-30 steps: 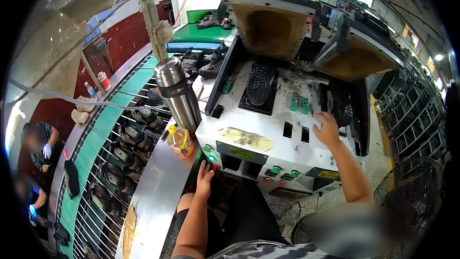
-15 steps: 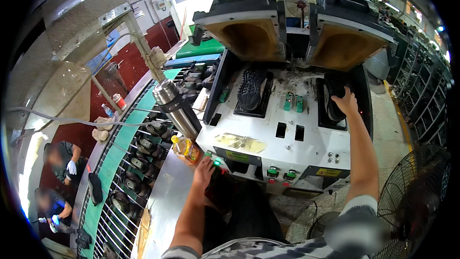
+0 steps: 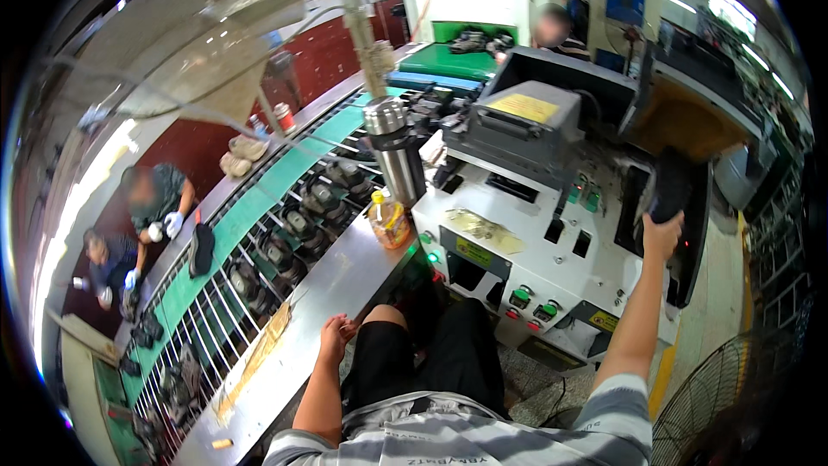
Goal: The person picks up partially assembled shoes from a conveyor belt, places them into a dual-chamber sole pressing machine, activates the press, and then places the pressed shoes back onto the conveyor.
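My right hand (image 3: 662,235) is closed on the heel end of a dark shoe (image 3: 671,185), tilted above the right station of a white two-station press (image 3: 552,250). Over that station the right lid (image 3: 690,116) stands raised, showing its brown hollowed underside. The grey left lid (image 3: 526,121) is down and hides what lies beneath it. My left hand (image 3: 336,336) hovers by the edge of the metal side table (image 3: 319,293), near my knee, with its fingers loosely apart and nothing visible in them. Green and red buttons (image 3: 521,297) line the press front.
Left of the press stand a steel flask (image 3: 395,151) and an orange-labelled bottle (image 3: 388,223). Beyond the side table, a conveyor (image 3: 250,211) and rack carry several shoes. Two people work at far left; another person is behind the press. A fan (image 3: 716,388) stands at lower right.
The left lid has come down over the left shoe. My left hand has left the front button and drawn back leftward. My right hand has lifted the shoe from its plate. The view has turned left.
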{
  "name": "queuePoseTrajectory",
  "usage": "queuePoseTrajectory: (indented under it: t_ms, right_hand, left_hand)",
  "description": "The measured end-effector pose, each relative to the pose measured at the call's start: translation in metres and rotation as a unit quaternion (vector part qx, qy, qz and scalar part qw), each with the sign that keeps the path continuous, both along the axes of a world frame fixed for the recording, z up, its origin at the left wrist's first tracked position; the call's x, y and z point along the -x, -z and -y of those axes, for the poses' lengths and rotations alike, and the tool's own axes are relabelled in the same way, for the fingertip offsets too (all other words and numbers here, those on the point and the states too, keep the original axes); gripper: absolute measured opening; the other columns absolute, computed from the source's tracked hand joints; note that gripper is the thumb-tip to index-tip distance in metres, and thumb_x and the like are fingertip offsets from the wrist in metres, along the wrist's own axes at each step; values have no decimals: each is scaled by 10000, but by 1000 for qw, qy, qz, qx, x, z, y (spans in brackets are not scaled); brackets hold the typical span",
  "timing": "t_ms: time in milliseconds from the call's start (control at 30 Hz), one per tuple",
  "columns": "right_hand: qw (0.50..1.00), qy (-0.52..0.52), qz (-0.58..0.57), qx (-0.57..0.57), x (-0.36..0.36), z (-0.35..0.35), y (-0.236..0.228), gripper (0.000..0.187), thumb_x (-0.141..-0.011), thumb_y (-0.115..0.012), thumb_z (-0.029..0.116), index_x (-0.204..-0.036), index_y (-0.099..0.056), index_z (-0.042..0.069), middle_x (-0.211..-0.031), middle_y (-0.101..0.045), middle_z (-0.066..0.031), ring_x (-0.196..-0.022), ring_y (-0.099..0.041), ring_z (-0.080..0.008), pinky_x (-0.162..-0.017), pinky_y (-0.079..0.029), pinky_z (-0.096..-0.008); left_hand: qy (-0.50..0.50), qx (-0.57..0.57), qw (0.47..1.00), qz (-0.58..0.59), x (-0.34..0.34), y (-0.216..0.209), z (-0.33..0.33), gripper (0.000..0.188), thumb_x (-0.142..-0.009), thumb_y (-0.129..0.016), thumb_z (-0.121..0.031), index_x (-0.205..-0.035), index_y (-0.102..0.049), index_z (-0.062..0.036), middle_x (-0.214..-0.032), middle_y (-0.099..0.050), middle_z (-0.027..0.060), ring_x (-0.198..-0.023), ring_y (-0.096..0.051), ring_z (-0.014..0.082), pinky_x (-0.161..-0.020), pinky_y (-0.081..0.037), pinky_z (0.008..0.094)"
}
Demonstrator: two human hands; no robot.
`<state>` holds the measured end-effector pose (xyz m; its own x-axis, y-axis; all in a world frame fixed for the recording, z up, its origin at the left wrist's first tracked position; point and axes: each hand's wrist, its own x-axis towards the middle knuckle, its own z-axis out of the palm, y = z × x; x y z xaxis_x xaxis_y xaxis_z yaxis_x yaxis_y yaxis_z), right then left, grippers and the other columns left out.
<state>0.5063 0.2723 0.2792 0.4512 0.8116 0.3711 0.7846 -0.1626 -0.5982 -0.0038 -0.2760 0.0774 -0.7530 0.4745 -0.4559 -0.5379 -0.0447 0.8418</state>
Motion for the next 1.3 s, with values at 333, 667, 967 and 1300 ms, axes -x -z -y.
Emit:
queuePoseTrajectory:
  t_ms: [333,667,967,1300]
  right_hand:
    - [895,-117,-340,-263,-88,76,121,634,-720,-801,186,-1203,-515,-109,-1233,-584,-202,-1077,-578,-281,-970,-460,-405]
    - [360,-571,-722,152,121,227,116,460,-705,-540,187,-1122,-600,3,-1169,-622,-111,-1084,-575,-277,-992,-428,-427]
    - [500,-810,-87,294,433,478,53,537,-721,-689,98,-1237,-560,29,-1291,-559,-184,-1191,-541,-287,-1009,-412,-360]
    - [353,-888,-21,293,527,572,132,407,-802,-673,147,-1197,-606,72,-1282,-568,-109,-1158,-551,-245,-951,-446,-359]
  left_hand:
    - [107,-9,994,-32,-37,-8,34,164,-907,-560,-86,-1059,-614,-52,-887,-647,41,-798,-610,128,-731,-514,271]
    - [410,-177,871,-203,-89,-99,-2,701,-858,-721,-165,-1439,-347,-47,-1381,-467,115,-1244,-480,227,-1046,-396,369]
    - [-59,-330,941,-39,-3,-131,160,668,-726,-763,-308,-1262,-532,15,-1166,-631,135,-1056,-627,262,-942,-509,410]
    - [-407,348,694,-482,18,-4,281,731,-627,-816,-139,-1268,-484,-20,-1226,-527,200,-1150,-528,350,-994,-417,428]
